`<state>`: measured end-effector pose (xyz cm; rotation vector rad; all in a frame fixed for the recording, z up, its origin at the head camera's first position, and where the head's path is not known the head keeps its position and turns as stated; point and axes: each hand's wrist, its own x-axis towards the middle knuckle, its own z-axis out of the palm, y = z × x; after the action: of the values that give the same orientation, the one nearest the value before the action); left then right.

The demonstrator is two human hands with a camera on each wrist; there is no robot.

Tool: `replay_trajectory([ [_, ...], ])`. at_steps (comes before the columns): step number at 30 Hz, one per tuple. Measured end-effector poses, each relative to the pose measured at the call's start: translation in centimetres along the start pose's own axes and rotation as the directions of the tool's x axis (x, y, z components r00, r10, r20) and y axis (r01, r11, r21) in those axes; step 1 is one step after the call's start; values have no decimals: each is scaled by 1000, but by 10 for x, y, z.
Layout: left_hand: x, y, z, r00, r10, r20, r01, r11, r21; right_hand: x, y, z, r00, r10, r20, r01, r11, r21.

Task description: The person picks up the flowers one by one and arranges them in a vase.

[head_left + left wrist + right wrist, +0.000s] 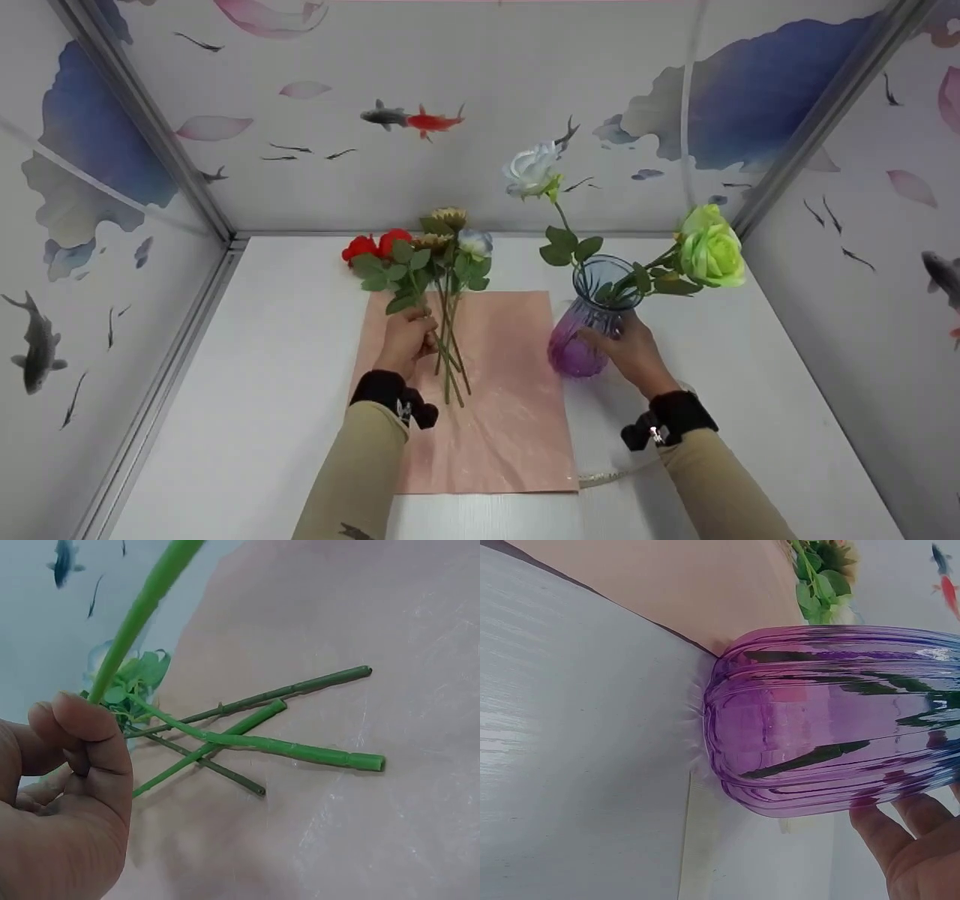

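My left hand (407, 341) pinches a green flower stem (142, 619) between thumb and fingers; which bloom it carries is hard to tell. Around it on pink wrapping paper (517, 420) lie more artificial flowers: red roses (360, 249), a pale blue rose (475, 244) and tan blooms (450, 217), their bare stems (300, 754) crossing. With its fingers round the side, my right hand (636, 356) holds a ribbed glass vase (576, 352), purple below and blue at the rim. A whitish-blue rose (532, 171) and a lime green rose (712, 247) stand in the vase, leaning opposite ways.
A measuring tape (604, 478) runs over the white table (225, 420) from the paper's lower right corner toward the right arm. Painted panels with fish (435, 120) wall in the table at the back and both sides.
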<state>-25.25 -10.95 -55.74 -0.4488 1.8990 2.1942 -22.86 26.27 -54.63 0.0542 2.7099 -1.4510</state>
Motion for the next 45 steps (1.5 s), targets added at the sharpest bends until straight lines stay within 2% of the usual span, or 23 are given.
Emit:
replay_trajectory([
  [5, -4, 6, 2, 1000, -12, 9, 11, 1000, 9, 1, -1, 0, 1000, 2, -3, -2, 1000, 1],
  [7, -7, 8, 3, 1000, 7, 17, -8, 1000, 26, 0, -2, 0, 1000, 3, -6, -3, 1000, 0],
  [11, -13, 14, 9, 993, 100, 58, -104, 992, 75, 0, -2, 0, 1000, 1, -9, -1, 1000, -7],
  [14, -16, 18, 15, 979, 180, 93, -189, 977, 97, 0, -1, -1, 1000, -7, -5, 7, 1000, -11],
  [18, -21, 25, 23, 951, 277, 135, -293, 949, 120, 0, 0, -1, 1000, -9, -5, 9, 1000, -8],
  [24, -32, 37, 36, 901, 392, 188, -423, 890, 169, 0, 0, 0, 1000, -16, -6, 16, 1000, 3],
  [28, -40, 45, 44, 855, 468, 224, -510, 838, 194, 0, 0, -1, 1000, -11, -5, 11, 1000, -4],
  [32, -46, 50, 51, 814, 523, 253, -573, 794, 203, 1, 0, -1, 1000, 5, 0, -5, 1000, -12],
  [35, -49, 53, 58, 793, 548, 267, -601, 775, 194, 1, -1, -2, 1000, 24, 9, -24, 1000, -12],
  [38, -53, 56, 66, 761, 585, 281, -640, 747, 180, 2, -1, -2, 999, 34, 16, -34, 999, -10],
  [41, -59, 59, 76, 742, 602, 295, -656, 742, 136, 1, 0, -2, 1000, 26, 11, -26, 1000, -1],
  [45, -69, 64, 89, 738, 602, 305, -647, 760, 65, 1, 0, -1, 1000, 20, 6, -20, 1000, 6],
])
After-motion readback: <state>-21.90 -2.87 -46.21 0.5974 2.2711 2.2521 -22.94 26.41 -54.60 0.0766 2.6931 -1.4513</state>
